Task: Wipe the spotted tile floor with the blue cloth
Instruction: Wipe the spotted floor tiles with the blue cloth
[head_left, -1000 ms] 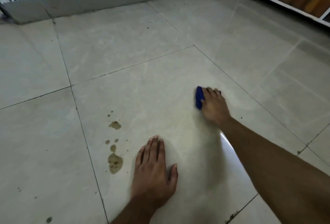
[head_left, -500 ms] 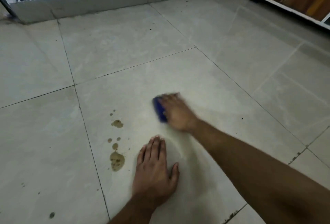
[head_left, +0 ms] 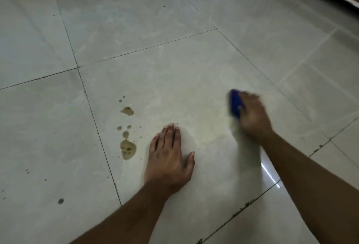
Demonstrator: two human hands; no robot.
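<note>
The right hand presses the blue cloth onto the tile floor; the cloth shows at the fingertips' left side, the rest hidden under the blurred hand, so I cannot tell how the fingers lie. The left hand rests flat, fingers straight and together, just right of the brown spots.

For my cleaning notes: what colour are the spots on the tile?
Yellowish brown spots, seen in the head view.

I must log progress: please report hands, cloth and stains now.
Left hand flat on floor. Right hand on blue cloth, blurred. Brown stains unwiped, left of left hand.
</note>
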